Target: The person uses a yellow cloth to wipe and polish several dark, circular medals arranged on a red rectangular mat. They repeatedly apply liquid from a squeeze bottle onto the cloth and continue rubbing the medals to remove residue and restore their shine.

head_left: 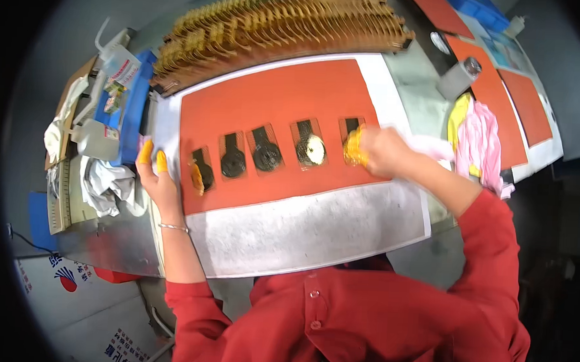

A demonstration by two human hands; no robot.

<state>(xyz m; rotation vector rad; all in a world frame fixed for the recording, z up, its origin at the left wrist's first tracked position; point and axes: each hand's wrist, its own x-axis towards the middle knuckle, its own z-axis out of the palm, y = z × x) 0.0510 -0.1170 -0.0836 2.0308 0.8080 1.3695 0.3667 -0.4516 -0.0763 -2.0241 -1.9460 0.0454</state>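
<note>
A row of several dark, paddle-shaped pieces, each on a rectangular backing, lies on an orange-red mat [274, 90]. My right hand [382, 152] is over the rightmost piece [351, 124], its yellow-capped fingertips pressed together and hiding that piece's lower part. Whatever those fingers may pinch cannot be made out. The neighbouring piece [303, 128] bears a shiny pale-gold disc [314, 150]. A gold-coloured patch [196, 177] shows along the leftmost piece [205, 171]. Beside the mat's left edge is my left hand [160, 182], its yellow-capped fingers raised and apart, with nothing seen in them.
Behind the mat stands a long rack [283, 32] of many thin brown-gold plates. At left are a blue tray [133, 103], a translucent bottle [97, 140] and white cloth [109, 183]. A grey bottle [459, 78] and pink cloth [483, 137] lie right.
</note>
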